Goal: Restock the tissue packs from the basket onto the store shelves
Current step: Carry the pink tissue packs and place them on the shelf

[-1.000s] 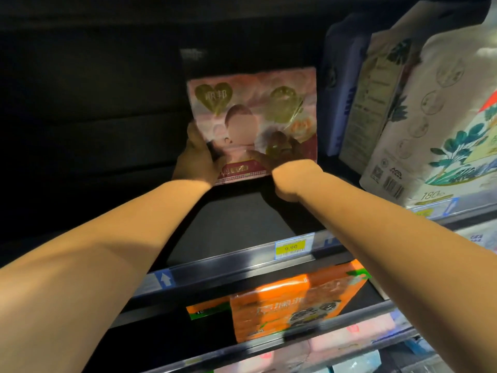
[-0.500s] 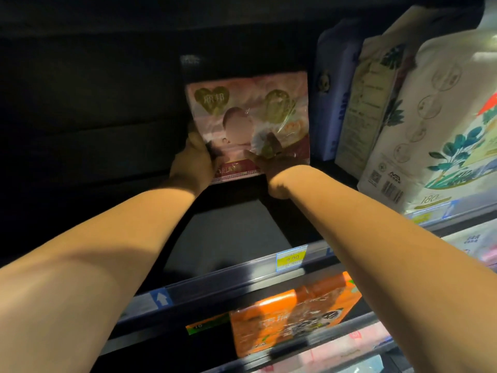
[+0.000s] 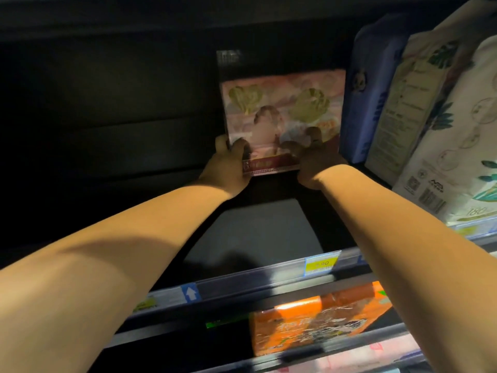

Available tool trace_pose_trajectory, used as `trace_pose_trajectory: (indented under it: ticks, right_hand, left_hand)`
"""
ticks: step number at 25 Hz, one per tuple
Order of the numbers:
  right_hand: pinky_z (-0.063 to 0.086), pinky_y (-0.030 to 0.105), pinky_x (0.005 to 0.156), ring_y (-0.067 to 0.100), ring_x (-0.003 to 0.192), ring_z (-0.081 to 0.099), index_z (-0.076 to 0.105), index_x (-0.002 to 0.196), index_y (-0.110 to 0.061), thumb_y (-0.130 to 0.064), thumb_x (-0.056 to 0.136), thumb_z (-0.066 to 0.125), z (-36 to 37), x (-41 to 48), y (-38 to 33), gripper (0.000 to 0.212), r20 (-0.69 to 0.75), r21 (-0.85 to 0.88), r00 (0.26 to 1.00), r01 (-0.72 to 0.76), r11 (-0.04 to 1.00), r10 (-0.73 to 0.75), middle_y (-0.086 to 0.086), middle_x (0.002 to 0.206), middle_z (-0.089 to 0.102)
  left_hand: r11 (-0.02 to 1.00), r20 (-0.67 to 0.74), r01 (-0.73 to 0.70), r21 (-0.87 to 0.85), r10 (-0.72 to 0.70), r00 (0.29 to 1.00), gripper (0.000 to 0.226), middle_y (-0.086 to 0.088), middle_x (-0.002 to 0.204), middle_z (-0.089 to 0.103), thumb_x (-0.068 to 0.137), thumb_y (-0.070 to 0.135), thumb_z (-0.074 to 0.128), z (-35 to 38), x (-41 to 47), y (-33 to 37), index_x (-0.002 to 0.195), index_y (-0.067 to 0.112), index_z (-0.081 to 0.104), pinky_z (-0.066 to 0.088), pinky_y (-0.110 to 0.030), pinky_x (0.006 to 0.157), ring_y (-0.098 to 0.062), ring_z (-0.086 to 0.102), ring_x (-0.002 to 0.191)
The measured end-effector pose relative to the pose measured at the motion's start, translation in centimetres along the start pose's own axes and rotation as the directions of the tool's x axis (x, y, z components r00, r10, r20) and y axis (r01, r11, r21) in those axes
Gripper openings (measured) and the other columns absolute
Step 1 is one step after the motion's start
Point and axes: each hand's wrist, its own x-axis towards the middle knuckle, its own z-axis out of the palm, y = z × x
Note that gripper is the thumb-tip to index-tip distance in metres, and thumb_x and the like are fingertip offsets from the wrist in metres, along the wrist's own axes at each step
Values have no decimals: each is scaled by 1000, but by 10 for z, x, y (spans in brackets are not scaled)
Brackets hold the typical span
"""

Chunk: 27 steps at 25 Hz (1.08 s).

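Both arms reach deep into the dark shelf (image 3: 255, 232). The left hand (image 3: 228, 168) grips the lower left corner of the pink tissue pack (image 3: 285, 114), thumb on its front; the right hand (image 3: 317, 165) clasps the lower right corner, fingers curled over the face. The pack stands upright at the far end of the shelf (shadow hides whether its base touches down), just beside a blue pack (image 3: 373, 90) on its right. A yellow price label (image 3: 320, 265) sits on the near rail, and an orange pack (image 3: 317, 324) lies on the level below.
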Motion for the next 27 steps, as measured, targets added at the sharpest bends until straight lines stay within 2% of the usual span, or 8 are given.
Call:
trace_pose_trajectory:
  ticks: [3,7,13,16,19,22,25,27]
  right_hand:
    - [44,44,103,44,135,34,12,148,-50,-8,86,57,0,6,6,88,55,8,998,4,1000,-4,12,158,-12]
    - [35,49,111,43,146,10,2,148,-54,-8,86,56,9,15,16,94,116,-52,993,-13,999,19,7,159,-23]
    - [36,47,111,42,144,18,2,150,-50,-10,86,56,6,15,19,92,132,-59,991,15,998,-7,9,159,-22]
    - [30,49,114,38,146,12,3,152,-43,-20,85,63,8,7,15,93,158,-11,987,9,1000,-7,9,162,-9]
    - [35,49,109,37,136,36,32,149,-18,-41,92,56,-5,-21,7,65,210,-94,978,13,996,7,15,153,32]
    - [37,51,103,38,121,49,53,128,-14,-61,94,40,-22,-71,3,60,68,-189,996,-39,981,53,17,132,54]
    - [25,60,108,38,129,39,43,137,-25,-69,92,30,-34,-128,0,65,-141,-151,988,-85,985,64,15,138,45]
    - [23,62,109,36,132,37,37,143,-30,-69,91,31,-35,-160,-3,65,-218,-105,975,-59,993,35,12,141,43]
  left_hand:
    - [999,28,-2,33,1,1000,76,-12,152,8,87,29,66,7,4,0,148,19,23,40,-34,102,-31,52,118]
    - [998,99,21,56,-26,995,88,-11,154,-3,84,28,70,13,10,7,151,21,14,37,-34,106,-33,47,124]
    - [999,159,38,22,-41,986,97,-4,158,-13,83,28,72,12,5,6,153,27,5,32,-36,110,-33,33,137]
    - [997,131,61,-41,-55,990,96,-4,158,2,79,28,76,7,-6,5,152,31,13,32,-41,113,-32,26,141]
    - [999,168,20,-29,-15,986,91,-6,154,23,79,34,75,-13,-23,7,151,33,19,33,-42,112,-29,31,139]
    - [974,149,-169,148,147,978,79,-10,147,38,84,44,67,-46,-51,21,149,25,26,38,-39,107,-31,40,131]
    - [935,65,-225,273,215,974,71,-11,134,50,86,54,58,-68,-89,43,143,20,35,45,-42,96,-30,50,119]
    - [926,20,-302,227,305,952,76,-7,144,43,85,55,58,-73,-113,57,147,21,30,37,-41,106,-27,41,130]
